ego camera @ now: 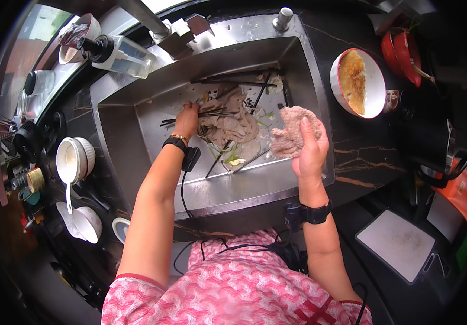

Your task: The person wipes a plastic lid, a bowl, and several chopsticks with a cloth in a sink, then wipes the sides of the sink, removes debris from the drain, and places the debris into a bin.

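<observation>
A steel sink [119, 142] lies before me with scattered food scraps on its bottom. My left hand [187, 120] reaches into it, fingers closed around a few black chopsticks [221, 114] that stick out on both sides. Beneath their right ends is a crumpled, wet brownish cloth [239, 128]. More dark chopsticks [237, 82] lie along the far side and around the cloth, among bits of green leaf [232, 154]. Over the sink's right side, my right hand [312, 142] holds up a bunched pinkish dishcloth [292, 130], thumb on top.
A bowl with a browned flatbread-like piece [352, 83] stands right of the sink. Stacked white bowls [70, 158] and a patterned bowl [87, 224] sit at left. Behind are a pump bottle [125, 57] and the faucet [168, 34]. A cutting board [396, 245] lies at lower right.
</observation>
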The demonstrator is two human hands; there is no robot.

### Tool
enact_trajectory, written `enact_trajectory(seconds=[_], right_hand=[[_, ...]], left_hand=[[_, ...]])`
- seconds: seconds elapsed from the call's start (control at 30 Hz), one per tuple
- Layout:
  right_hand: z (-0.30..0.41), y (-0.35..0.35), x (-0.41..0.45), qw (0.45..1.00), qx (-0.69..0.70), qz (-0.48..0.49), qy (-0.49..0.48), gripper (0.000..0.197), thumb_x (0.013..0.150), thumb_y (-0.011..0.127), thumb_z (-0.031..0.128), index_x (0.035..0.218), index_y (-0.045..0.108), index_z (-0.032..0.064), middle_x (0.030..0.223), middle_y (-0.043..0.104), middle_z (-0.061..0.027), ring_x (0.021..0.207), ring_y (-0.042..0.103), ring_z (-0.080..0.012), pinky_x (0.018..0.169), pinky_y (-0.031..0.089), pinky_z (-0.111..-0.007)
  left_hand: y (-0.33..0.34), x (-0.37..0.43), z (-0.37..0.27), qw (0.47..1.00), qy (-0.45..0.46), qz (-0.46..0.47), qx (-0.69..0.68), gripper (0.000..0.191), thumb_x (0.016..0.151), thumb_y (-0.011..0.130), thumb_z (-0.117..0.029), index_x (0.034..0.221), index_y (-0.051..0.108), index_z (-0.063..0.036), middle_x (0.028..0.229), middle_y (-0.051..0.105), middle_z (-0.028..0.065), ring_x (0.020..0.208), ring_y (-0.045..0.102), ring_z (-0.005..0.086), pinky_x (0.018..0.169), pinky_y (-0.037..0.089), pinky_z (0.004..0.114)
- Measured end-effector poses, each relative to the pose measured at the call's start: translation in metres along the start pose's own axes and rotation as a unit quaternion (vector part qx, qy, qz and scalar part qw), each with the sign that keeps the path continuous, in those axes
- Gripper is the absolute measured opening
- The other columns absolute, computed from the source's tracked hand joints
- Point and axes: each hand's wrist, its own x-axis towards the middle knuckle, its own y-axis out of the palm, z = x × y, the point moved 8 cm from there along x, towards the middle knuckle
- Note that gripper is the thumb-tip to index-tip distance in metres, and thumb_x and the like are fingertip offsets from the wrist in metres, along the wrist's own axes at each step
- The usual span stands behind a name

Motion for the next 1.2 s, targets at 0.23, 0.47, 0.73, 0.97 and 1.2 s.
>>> enact_trajectory(seconds=[0.23, 0.47, 0.73, 0.97, 1.2], right_hand=[[0.008, 0.002, -0.004, 0.999, 0.031, -0.001, 0.038, 0.024, 0.088, 0.06, 0.008, 0.107, 0.053, -0.0041, 0.098, 0.062, -0.0084, 0.085, 0.06, -0.0123, 0.078, 0.049, -0.026], [0.008, -0.021, -0.002, 0.999, 0.004, -0.018, 0.04, 0.021, 0.091, 0.052, 0.009, 0.108, 0.053, -0.003, 0.102, 0.062, -0.0121, 0.09, 0.062, -0.0181, 0.08, 0.051, -0.031], [0.013, -0.032, -0.006, 0.998, 0.02, -0.032, 0.042, 0.021, 0.091, 0.052, 0.01, 0.109, 0.052, -0.0021, 0.101, 0.062, -0.0114, 0.09, 0.062, -0.0178, 0.082, 0.05, -0.031], [0.023, -0.044, -0.01, 0.996, 0.055, -0.054, 0.036, 0.022, 0.09, 0.055, 0.01, 0.109, 0.053, -0.0023, 0.101, 0.062, -0.0093, 0.089, 0.06, -0.0148, 0.081, 0.049, -0.029], [0.017, -0.035, -0.013, 0.997, 0.054, -0.037, 0.035, 0.022, 0.092, 0.053, 0.01, 0.111, 0.052, -0.0015, 0.104, 0.061, -0.0095, 0.094, 0.06, -0.0167, 0.085, 0.048, -0.031]], left_hand=[[0.001, 0.029, 0.007, 0.987, 0.04, 0.119, 0.099, 0.029, 0.077, 0.058, -0.01, 0.105, 0.056, -0.0035, 0.097, 0.062, 0.0167, 0.089, 0.062, 0.0354, 0.073, 0.052, 0.042], [-0.056, 0.072, -0.029, 0.979, 0.016, 0.127, 0.161, 0.024, 0.079, 0.053, -0.009, 0.101, 0.062, -0.0047, 0.1, 0.061, 0.0172, 0.086, 0.063, 0.0318, 0.071, 0.053, 0.041], [0.005, 0.111, -0.125, 0.972, 0.19, -0.065, 0.12, 0.024, 0.077, 0.056, -0.007, 0.101, 0.056, -0.0048, 0.094, 0.059, 0.0161, 0.08, 0.064, 0.0307, 0.065, 0.054, 0.037], [-0.021, 0.103, -0.136, 0.992, 0.093, 0.009, 0.082, 0.022, 0.073, 0.064, -0.021, 0.088, 0.061, -0.0045, 0.093, 0.061, 0.0172, 0.081, 0.063, 0.0323, 0.07, 0.052, 0.043], [-0.017, 0.041, -0.114, 0.977, 0.094, 0.169, -0.094, 0.051, 0.069, 0.073, -0.044, 0.101, 0.061, -0.0058, 0.084, 0.064, 0.0188, 0.086, 0.062, 0.0344, 0.073, 0.049, 0.043]])
